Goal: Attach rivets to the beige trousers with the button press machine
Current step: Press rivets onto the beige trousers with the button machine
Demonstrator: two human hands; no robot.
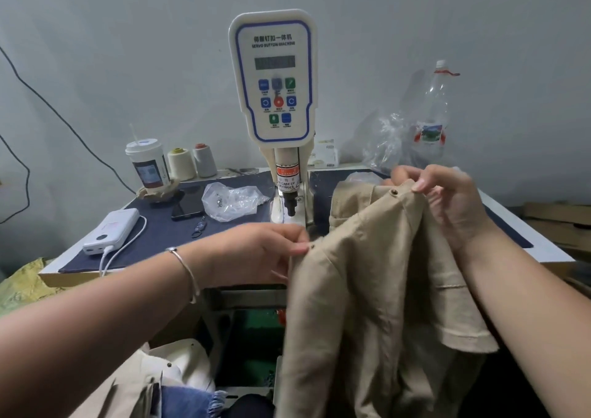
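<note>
Head view: the beige trousers (367, 289) hang in front of the button press machine (275, 98), held up off the navy-covered table (543, 251), with the left hand (268, 251) pinching one edge beside a small rivet (312, 245) and the right hand (447, 194) pinching the upper edge near a second rivet (395, 191). The cloth is judged light, soft and limp, folding wherever unsupported. Hold it at the thicker seamed edge close to each rivet position, keeping that area taut and flat for the press.
</note>
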